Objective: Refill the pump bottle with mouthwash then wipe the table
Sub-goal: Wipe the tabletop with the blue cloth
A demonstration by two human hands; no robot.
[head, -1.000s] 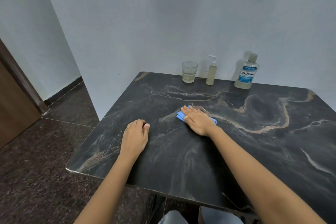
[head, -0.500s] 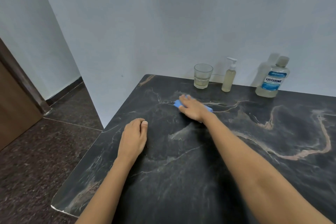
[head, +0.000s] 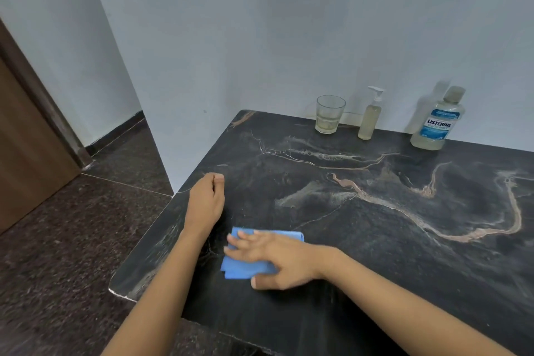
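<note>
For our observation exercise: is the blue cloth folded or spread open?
Folded. The blue cloth shows layered edges at its near-left corner, under the flat right hand pressing it.

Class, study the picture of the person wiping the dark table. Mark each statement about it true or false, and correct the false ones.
1. The right hand presses a blue cloth onto the table. True.
2. The glass stands left of the pump bottle. True.
3. The left hand holds the pump bottle. False: the left hand rests on the table, holding nothing.
4. The mouthwash bottle lies on its side. False: it stands upright.
</note>
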